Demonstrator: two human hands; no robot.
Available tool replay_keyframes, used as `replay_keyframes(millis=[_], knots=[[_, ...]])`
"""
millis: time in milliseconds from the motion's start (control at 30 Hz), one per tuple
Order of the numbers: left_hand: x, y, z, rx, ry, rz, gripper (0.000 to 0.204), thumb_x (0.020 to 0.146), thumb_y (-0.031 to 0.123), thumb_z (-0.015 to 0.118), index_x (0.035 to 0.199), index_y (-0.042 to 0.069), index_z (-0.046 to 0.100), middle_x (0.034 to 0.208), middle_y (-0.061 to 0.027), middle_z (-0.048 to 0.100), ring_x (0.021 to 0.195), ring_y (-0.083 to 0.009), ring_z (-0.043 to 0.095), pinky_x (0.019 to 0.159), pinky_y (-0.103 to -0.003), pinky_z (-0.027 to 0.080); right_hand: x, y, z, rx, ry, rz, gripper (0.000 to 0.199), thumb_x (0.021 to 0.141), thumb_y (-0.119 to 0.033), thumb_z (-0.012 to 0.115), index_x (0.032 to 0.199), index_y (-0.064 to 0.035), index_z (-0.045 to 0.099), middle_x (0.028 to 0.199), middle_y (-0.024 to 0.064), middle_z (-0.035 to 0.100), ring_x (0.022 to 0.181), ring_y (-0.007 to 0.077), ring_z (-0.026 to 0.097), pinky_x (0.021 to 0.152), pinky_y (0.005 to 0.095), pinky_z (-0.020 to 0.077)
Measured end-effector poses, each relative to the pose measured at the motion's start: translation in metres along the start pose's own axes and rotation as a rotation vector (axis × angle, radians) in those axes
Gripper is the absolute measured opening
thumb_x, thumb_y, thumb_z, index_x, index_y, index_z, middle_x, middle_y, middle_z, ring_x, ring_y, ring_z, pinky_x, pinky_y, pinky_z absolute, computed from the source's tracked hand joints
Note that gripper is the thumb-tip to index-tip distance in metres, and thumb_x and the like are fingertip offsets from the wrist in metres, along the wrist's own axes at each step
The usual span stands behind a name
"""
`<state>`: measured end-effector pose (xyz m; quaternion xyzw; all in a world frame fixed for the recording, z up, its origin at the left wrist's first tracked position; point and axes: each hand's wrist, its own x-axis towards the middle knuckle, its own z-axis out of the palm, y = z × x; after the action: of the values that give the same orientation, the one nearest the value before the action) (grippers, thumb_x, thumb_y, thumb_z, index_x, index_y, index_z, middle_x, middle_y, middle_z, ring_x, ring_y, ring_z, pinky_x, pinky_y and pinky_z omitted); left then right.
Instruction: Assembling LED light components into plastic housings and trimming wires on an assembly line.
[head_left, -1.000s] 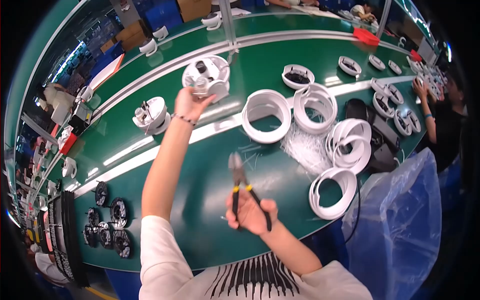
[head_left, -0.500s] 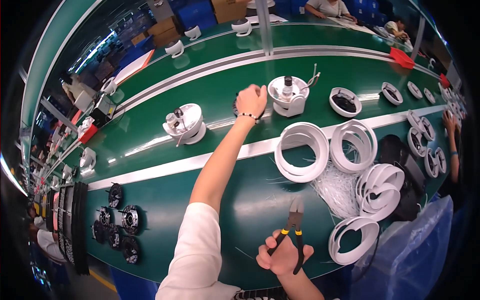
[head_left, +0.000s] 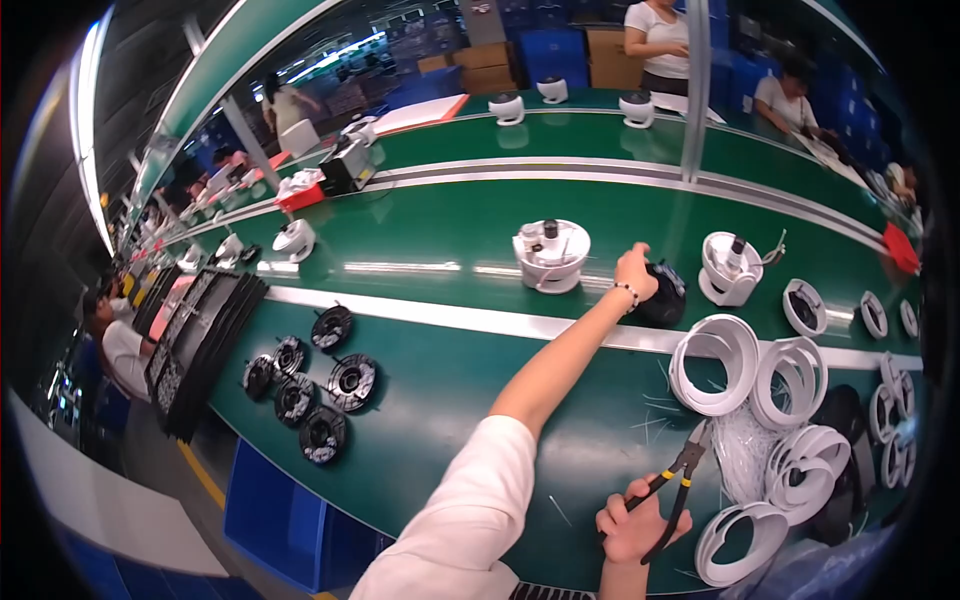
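Note:
My left hand (head_left: pixel 634 277) reaches far over the bench, its fingers closed at the left edge of a black round part (head_left: pixel 664 296). The hand partly hides that part, and its grip shows only in part. To its left stands a white round housing (head_left: pixel 551 258) with small fittings on top. A second white housing (head_left: pixel 732 268), with wires sticking out, is to its right. Close to the front edge, my right hand (head_left: pixel 636 527) holds diagonal cutters (head_left: pixel 690 457) with black and yellow handles, jaws pointing up and away.
White rings (head_left: pixel 714 365) lie in several stacks on the right, around a heap of clear plastic strips (head_left: pixel 742 455). Several black round parts (head_left: pixel 352 381) sit at left, near stacked black trays (head_left: pixel 205 340). White bowl-shaped covers (head_left: pixel 804 307) line the far right. Other people work across the bench.
The view has turned left, so the bench things appear farther right. Relative to the housings, my left hand has shifted left, and more of the black part shows. The cutters stay in my right hand.

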<state>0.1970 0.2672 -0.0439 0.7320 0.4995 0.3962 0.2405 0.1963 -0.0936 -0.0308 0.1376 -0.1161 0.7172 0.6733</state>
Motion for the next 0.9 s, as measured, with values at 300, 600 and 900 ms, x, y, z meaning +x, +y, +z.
replay_keyframes(millis=[300,600,900], knots=[[-0.094,-0.041,-0.217,0.006,-0.752,0.119,0.048,0.069,-0.002,0.062,0.114,0.005,0.047,0.108,-0.0085,0.055,0.106,-0.0178,0.050,0.085,-0.034,0.047,0.008,-0.001,0.002,-0.051,-0.061,0.078,0.064,0.074,-0.044,0.053,0.123,-0.0062,0.036,0.112,0.0043,0.046,0.067,0.0199,0.035,0.060,0.0331,0.0287],[-0.112,-0.084,-0.308,0.464,-0.670,-0.223,0.050,0.068,-0.003,0.060,0.114,0.002,0.044,0.098,-0.0129,0.062,0.088,-0.0195,0.059,0.074,-0.029,0.049,0.005,-0.003,0.001,-0.077,-0.029,0.058,0.064,0.073,-0.044,0.052,0.122,-0.0055,0.037,0.110,0.0044,0.046,0.066,0.0187,0.035,0.059,0.0323,0.0289],[-0.032,-0.079,-0.261,0.363,-0.241,-0.064,0.044,0.072,0.034,0.062,0.104,0.003,0.057,0.099,-0.0142,0.061,0.094,-0.0250,0.058,0.082,-0.033,0.045,0.012,-0.002,-0.001,0.058,0.002,0.048,0.067,0.070,-0.044,0.055,0.119,-0.0013,0.042,0.111,0.0107,0.050,0.087,0.0288,0.052,0.067,0.0368,0.0395]])
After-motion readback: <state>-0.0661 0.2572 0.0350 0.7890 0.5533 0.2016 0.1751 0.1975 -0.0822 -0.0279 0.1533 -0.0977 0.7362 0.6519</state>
